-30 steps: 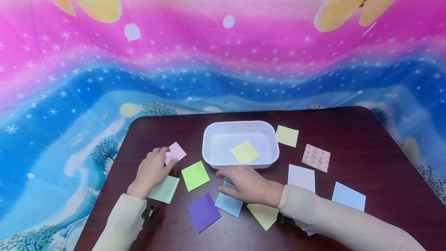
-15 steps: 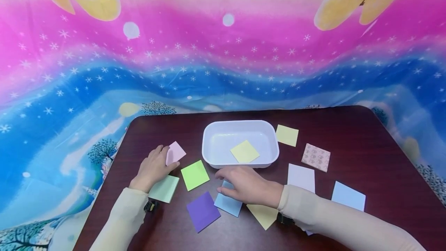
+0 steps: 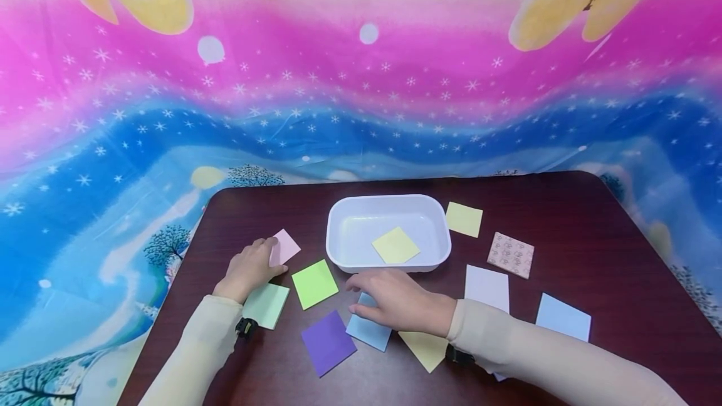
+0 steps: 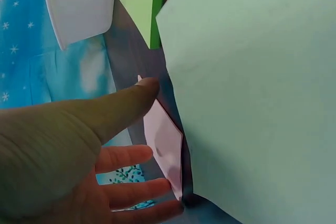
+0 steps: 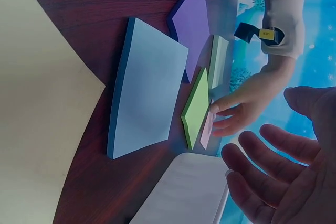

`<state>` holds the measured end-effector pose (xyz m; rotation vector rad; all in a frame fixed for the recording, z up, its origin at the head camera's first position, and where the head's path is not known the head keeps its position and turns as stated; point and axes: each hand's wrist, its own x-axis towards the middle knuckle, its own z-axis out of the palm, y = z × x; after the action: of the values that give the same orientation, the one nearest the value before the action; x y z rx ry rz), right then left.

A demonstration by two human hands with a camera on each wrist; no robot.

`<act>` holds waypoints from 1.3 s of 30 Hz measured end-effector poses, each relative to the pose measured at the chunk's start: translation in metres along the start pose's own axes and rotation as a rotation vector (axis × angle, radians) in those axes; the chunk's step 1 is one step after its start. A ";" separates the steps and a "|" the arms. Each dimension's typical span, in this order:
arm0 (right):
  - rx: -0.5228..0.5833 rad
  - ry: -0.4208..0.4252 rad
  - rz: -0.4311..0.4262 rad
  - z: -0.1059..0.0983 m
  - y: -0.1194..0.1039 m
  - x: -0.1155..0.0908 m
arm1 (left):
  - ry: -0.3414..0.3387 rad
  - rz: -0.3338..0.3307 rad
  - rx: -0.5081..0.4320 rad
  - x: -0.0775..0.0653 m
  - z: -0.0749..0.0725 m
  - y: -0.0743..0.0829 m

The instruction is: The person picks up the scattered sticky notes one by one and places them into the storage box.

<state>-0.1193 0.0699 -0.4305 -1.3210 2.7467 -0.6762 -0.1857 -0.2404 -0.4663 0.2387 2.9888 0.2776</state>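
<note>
Here, left hand (image 3: 248,268) fingers (image 4: 131,157) touch the pink pad (image 3: 284,246), spread.

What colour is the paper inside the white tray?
Pale yellow paper, clearest in the head view.

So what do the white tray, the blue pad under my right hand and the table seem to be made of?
The white tray looks like thin moulded plastic: smooth, faintly glossy, with rounded corners and a rolled rim. The blue pad seems to be stacked matte paper, since its edge shows thickness in the right wrist view. The table looks like dark reddish wood or wood-grain laminate with a slight sheen; which one is unclear.
</note>
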 end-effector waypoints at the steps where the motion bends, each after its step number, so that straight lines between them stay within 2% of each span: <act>1: -0.002 0.000 -0.002 0.000 0.000 0.001 | -0.004 0.000 0.001 0.001 0.000 -0.001; 10: -0.019 -0.009 -0.022 0.003 -0.002 0.005 | 0.021 0.020 0.026 0.007 0.000 -0.004; 19: -0.014 -0.013 0.010 0.004 0.001 0.007 | 0.043 0.020 0.032 0.005 -0.003 0.000; 26: -0.012 -0.012 -0.004 0.004 0.002 0.011 | 0.076 0.026 0.038 0.005 -0.001 0.001; 39: -0.024 -0.002 0.000 -0.003 0.003 0.013 | 0.191 0.079 0.053 0.006 0.001 -0.004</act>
<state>-0.1304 0.0628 -0.4272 -1.3260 2.7619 -0.6429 -0.1920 -0.2432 -0.4684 0.3549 3.1831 0.2428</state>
